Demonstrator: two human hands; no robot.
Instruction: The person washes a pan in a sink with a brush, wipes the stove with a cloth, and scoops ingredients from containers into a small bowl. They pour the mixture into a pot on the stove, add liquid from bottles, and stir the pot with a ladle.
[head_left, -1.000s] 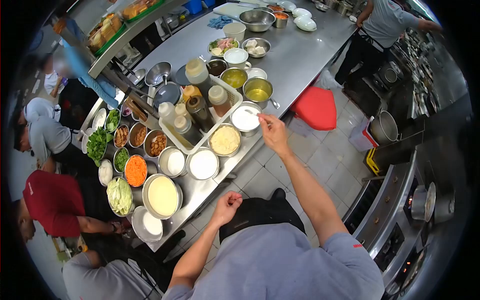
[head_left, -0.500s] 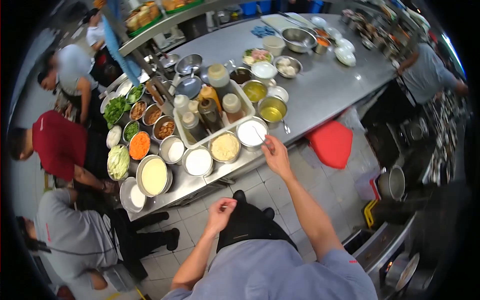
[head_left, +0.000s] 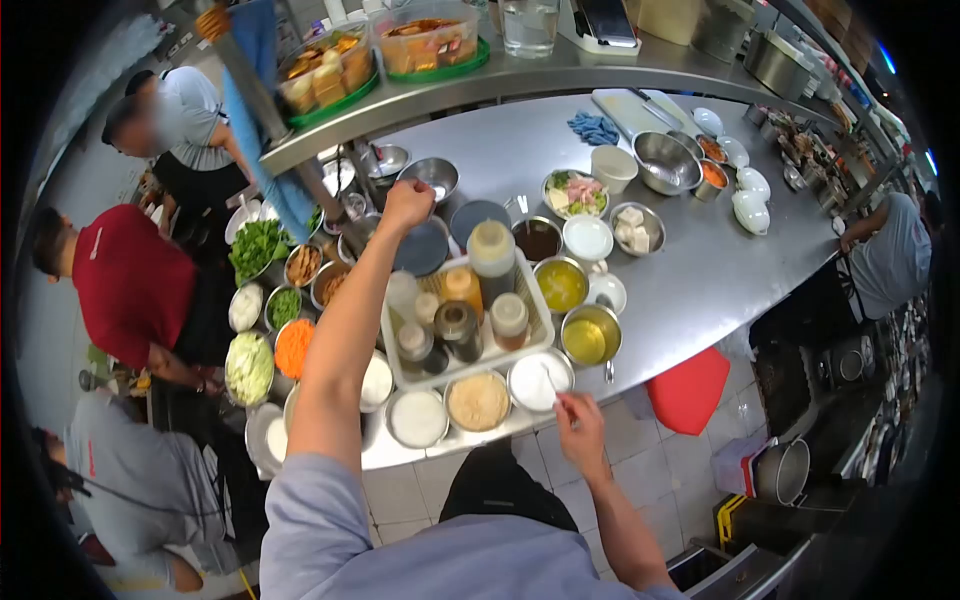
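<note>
My left hand (head_left: 408, 205) reaches across the counter to a small steel bowl (head_left: 432, 178) at the back left; its fingers are bent together, and what they hold, if anything, is too small to name. My right hand (head_left: 580, 420) is at the counter's front edge, its fingers closed on a thin spoon handle (head_left: 553, 383) that leans into a bowl of white powder (head_left: 536, 376). Beside that bowl are a bowl of pale yellow crumbs (head_left: 478, 402) and another bowl of white powder (head_left: 417, 418). A white bin of sauce bottles (head_left: 545, 325) stands behind them.
Bowls of shredded carrot (head_left: 294, 347), cabbage (head_left: 249, 368) and greens (head_left: 258, 248) line the left. Two pots of yellow liquid (head_left: 590, 340) stand right of the bin. A metal shelf (head_left: 520, 76) crosses above the counter's back. Several people work at left; one person (head_left: 890, 245) is at far right.
My left hand has moved from near my waist up and over the counter to the back bowls. My right hand stays by the white powder bowl. The view has shifted, showing more shelf.
</note>
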